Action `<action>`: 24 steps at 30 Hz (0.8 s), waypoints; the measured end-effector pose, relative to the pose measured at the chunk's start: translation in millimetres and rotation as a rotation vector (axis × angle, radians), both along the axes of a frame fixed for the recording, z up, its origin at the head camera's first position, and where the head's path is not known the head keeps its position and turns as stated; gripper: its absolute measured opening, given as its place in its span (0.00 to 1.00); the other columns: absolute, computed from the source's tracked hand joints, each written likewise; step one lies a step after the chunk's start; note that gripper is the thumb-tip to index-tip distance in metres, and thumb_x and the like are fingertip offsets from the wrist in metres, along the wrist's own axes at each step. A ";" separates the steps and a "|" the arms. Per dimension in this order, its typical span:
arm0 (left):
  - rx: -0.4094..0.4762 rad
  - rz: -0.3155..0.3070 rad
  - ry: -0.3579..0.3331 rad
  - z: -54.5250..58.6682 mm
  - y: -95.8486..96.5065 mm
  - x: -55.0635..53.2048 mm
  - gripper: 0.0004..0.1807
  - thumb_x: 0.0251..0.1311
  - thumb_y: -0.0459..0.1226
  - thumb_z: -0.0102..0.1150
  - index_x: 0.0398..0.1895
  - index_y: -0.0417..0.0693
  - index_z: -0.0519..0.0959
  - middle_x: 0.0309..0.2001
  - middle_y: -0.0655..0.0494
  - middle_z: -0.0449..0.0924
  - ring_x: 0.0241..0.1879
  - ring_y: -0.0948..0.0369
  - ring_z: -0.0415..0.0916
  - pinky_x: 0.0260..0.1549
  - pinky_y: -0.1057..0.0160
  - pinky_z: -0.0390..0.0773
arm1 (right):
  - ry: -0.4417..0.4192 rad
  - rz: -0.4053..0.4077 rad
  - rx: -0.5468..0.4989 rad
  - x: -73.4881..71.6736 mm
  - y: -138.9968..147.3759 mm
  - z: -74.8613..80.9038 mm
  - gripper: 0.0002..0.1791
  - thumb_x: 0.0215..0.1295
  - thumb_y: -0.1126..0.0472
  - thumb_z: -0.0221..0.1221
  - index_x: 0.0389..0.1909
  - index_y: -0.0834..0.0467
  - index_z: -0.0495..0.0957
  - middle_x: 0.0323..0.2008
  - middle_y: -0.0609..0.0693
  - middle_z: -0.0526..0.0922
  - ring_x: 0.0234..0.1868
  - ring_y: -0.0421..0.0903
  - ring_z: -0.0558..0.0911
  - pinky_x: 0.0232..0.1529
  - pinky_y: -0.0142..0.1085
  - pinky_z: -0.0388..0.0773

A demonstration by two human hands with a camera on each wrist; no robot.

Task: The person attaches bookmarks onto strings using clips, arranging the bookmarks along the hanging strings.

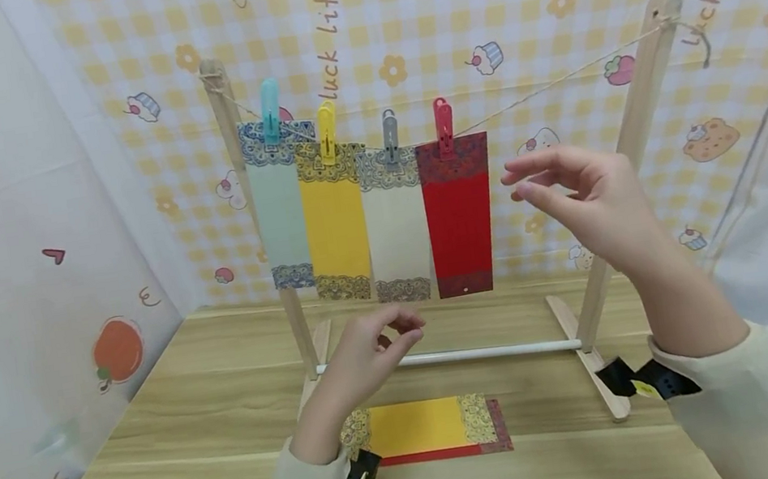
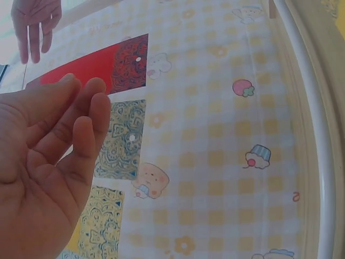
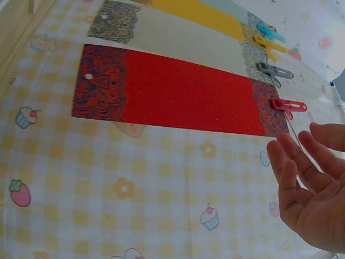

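Four patterned paper cards hang side by side from a string: a pale green card (image 1: 281,213), a yellow card (image 1: 335,226), a cream card (image 1: 396,229) and a red card (image 1: 458,221). Each is held by a clothespin: blue (image 1: 270,112), yellow (image 1: 328,133), grey (image 1: 390,137) and red (image 1: 445,129). My right hand (image 1: 587,194), fingers loosely bent and holding nothing, is in the air just right of the red card. Below the cream card hovers my left hand (image 1: 374,355), also without anything in it, its fingers loosely curved.
A wooden frame (image 1: 646,88) with a white crossbar (image 1: 488,352) carries the string (image 1: 553,81). On the table (image 1: 161,434) in front lie a yellow card (image 1: 418,426) and a red one (image 1: 432,455) under it. A checked cloth (image 1: 440,10) hangs behind.
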State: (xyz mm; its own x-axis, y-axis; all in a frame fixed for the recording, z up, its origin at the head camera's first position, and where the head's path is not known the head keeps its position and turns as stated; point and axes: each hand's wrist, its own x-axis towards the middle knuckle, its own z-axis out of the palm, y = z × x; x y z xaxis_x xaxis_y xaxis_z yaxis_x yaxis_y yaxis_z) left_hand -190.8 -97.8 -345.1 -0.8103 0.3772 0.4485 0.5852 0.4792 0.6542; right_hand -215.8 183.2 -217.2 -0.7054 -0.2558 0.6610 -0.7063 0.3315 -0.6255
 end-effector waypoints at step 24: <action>-0.234 -0.015 -0.103 -35.4 -39.4 10.7 0.15 0.65 0.38 0.62 0.53 0.45 0.80 0.54 0.55 0.82 0.57 0.53 0.77 0.56 0.51 0.78 | -0.227 -0.094 0.146 14.3 82.3 -101.5 0.14 0.72 0.66 0.56 0.56 0.60 0.79 0.47 0.34 0.86 0.47 0.28 0.83 0.44 0.19 0.76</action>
State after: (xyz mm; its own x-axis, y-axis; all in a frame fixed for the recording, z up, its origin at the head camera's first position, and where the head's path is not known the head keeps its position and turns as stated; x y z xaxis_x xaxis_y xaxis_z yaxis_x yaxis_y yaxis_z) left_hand -180.1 -137.1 -380.5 -0.8407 0.4730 0.2635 0.5294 0.6162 0.5831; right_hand -201.5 265.5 -318.7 -0.8564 -0.2636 0.4440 -0.5155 0.4871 -0.7050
